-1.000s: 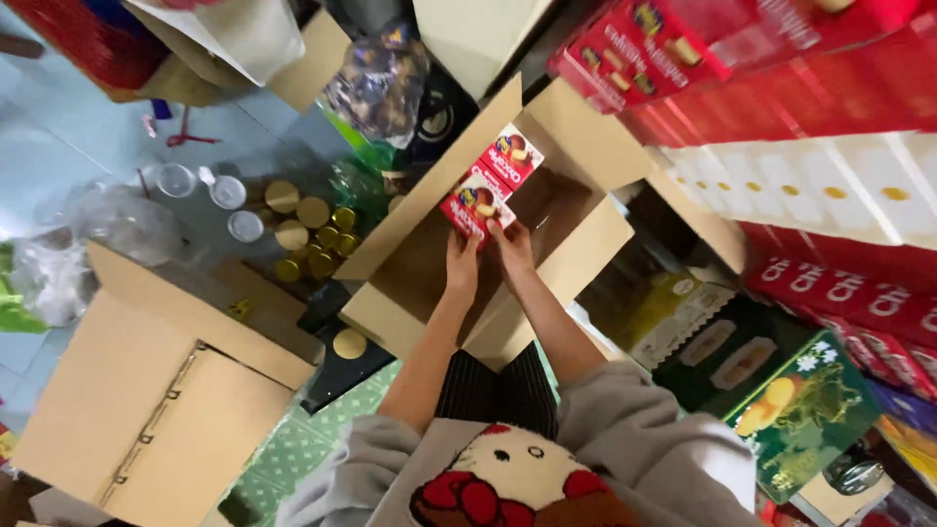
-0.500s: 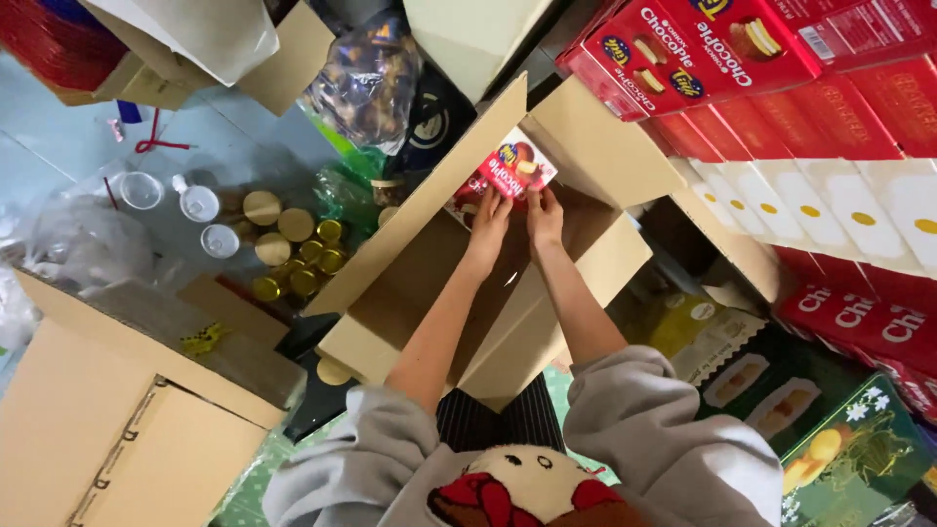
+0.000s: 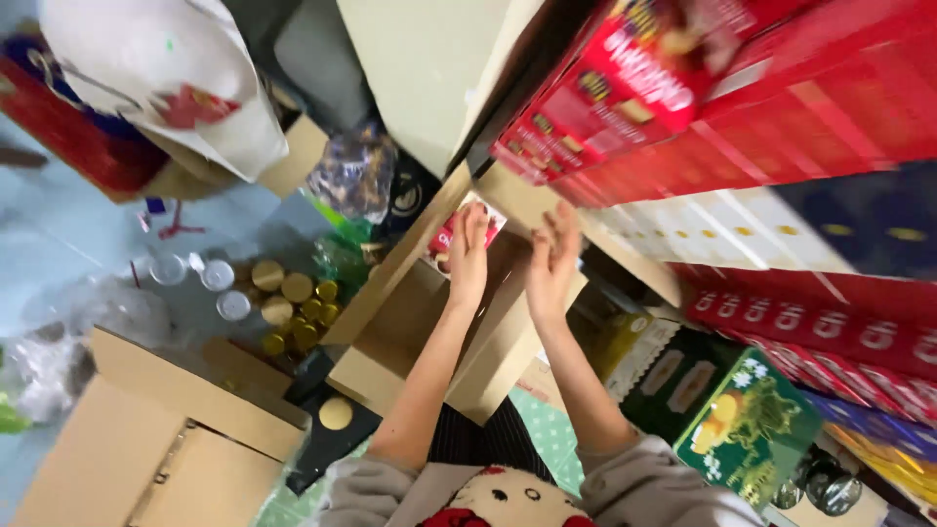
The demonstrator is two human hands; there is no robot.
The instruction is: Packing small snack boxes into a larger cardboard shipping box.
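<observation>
While both forearms stretch out over the open cardboard box [image 3: 429, 332], the left hand [image 3: 468, 256] lies flat on a small red snack packet [image 3: 459, 232] at the far end of the box, fingers extended along the packet's face rather than curled round it; whether the thumb pinches it from below cannot be told, since the hand covers most of it. The packet sits tilted against the inner wall of the box, just under the raised flap. The right hand [image 3: 552, 262] is beside it, open, fingers spread and holding nothing, its tips near the far flap of the box. To the right rises a stack of red cartons [image 3: 781, 127], blurred, with a row of white boxes [image 3: 722, 239] beneath. A green box [image 3: 752, 429] lies near the right elbow. On the floor to the left stand gold-lidded jars [image 3: 293, 303] and a few clear cups [image 3: 220, 278], with a second cardboard box [image 3: 146, 449] closer in.
</observation>
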